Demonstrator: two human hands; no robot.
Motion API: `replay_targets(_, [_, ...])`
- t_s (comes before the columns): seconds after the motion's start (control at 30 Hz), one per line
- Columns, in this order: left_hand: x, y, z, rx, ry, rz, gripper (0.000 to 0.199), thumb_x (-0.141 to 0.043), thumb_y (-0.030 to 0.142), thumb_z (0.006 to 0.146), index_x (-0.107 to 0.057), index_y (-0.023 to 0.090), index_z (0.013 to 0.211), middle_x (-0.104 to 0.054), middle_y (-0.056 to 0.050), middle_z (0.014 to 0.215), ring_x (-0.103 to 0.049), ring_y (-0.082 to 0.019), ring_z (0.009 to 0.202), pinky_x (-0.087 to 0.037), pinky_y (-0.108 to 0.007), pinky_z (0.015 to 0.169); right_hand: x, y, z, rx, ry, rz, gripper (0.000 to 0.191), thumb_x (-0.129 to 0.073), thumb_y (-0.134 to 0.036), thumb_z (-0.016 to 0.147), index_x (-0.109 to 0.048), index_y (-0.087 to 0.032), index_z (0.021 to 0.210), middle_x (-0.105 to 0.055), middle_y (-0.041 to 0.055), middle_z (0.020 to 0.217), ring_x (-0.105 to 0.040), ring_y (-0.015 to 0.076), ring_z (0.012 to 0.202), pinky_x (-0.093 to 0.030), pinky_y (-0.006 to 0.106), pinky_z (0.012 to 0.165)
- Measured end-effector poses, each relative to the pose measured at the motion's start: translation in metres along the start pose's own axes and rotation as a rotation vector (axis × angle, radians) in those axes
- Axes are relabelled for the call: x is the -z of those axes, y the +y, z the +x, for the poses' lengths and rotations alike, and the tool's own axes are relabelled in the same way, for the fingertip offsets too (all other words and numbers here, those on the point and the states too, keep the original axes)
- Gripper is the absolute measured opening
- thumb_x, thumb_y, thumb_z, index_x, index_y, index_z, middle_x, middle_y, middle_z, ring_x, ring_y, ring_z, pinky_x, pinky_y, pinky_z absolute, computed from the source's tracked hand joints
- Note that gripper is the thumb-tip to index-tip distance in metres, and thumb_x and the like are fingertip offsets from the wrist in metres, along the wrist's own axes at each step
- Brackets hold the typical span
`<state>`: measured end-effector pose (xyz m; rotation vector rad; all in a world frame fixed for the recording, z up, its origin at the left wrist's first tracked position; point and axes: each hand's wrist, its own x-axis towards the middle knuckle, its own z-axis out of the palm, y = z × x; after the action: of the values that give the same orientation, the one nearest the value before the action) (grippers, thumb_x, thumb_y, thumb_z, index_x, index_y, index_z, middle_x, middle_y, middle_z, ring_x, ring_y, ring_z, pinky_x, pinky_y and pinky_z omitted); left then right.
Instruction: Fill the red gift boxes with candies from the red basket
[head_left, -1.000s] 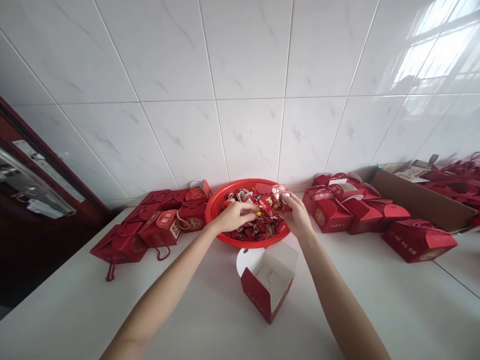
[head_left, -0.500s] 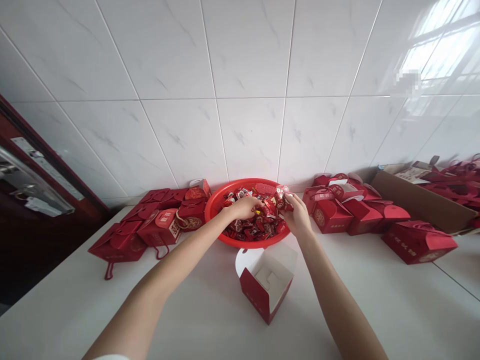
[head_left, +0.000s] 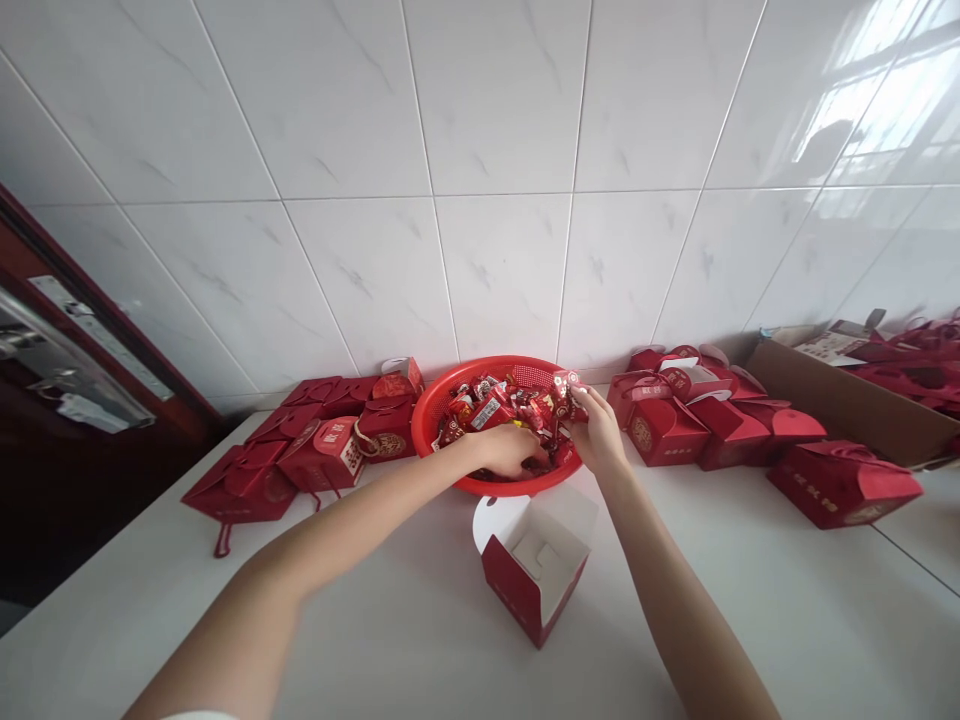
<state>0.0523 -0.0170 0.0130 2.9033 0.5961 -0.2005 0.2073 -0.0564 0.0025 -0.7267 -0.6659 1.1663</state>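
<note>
A round red plastic basket (head_left: 442, 392) stands against the wall, filled with wrapped candies (head_left: 491, 408), mostly in red wrappers. My left hand (head_left: 514, 450) reaches down into the pile near the basket's front right, its fingertips hidden among the sweets. Over the right rim, my right hand (head_left: 598, 430) is closed around some red-wrapped candies (head_left: 566, 392) with white patterns. In front of the basket sits a small red cardboard box (head_left: 517, 585), white inside, its top flaps up and nothing visible in it.
Closed red gift boxes (head_left: 322, 455) cluster left of the basket, and more red boxes (head_left: 667, 430) stand at the right. Farther right, a brown carton (head_left: 840, 400) holds red items. A dark door (head_left: 90, 420) with a metal handle borders the left.
My left hand has moved down and right, deeper into the candies, uncovering sweets behind it. The right hand stays at the rim, still holding its candies.
</note>
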Motion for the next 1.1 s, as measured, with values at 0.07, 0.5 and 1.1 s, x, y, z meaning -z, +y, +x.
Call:
replay_targets(0.07, [0.003,-0.005,0.0,0.043,-0.001,0.097,0.013,-0.066,0.011,0.069,-0.072,0.023,0.069,-0.071,-0.005,0.074,-0.064,-0.024,0.078,-0.045,-0.031,0.069,0.0,0.0,0.0,0.003,0.001,-0.007,0.021,-0.078,-0.035,0.061,-0.064,-0.022,0.07,-0.067,-0.0014,0.072,-0.059,0.0166,0.07,-0.046,0.027,0.058])
replay_targets(0.5, [0.03,-0.043,-0.038,0.347,0.019,0.152,0.033,-0.055,-0.005,0.062,-0.074,0.021,0.066,-0.075,-0.006,0.082,-0.066,-0.027,0.09,-0.041,-0.037,0.092,-0.003,0.0,-0.001,-0.018,-0.005,0.003,0.02,-0.078,-0.033,0.06,-0.066,-0.022,0.071,-0.069,-0.0012,0.074,-0.061,0.0174,0.07,-0.048,0.028,0.06])
replay_targets(1.1, [-0.002,-0.03,-0.025,0.25,-0.091,-0.006,0.029,-0.069,0.028,0.074,-0.073,0.019,0.102,-0.073,-0.006,0.082,-0.065,-0.029,0.088,-0.039,-0.042,0.097,-0.003,0.0,-0.002,-0.021,-0.011,-0.017,0.026,-0.08,-0.035,0.059,-0.066,-0.02,0.075,-0.068,-0.0019,0.075,-0.06,0.0151,0.071,-0.046,0.023,0.059])
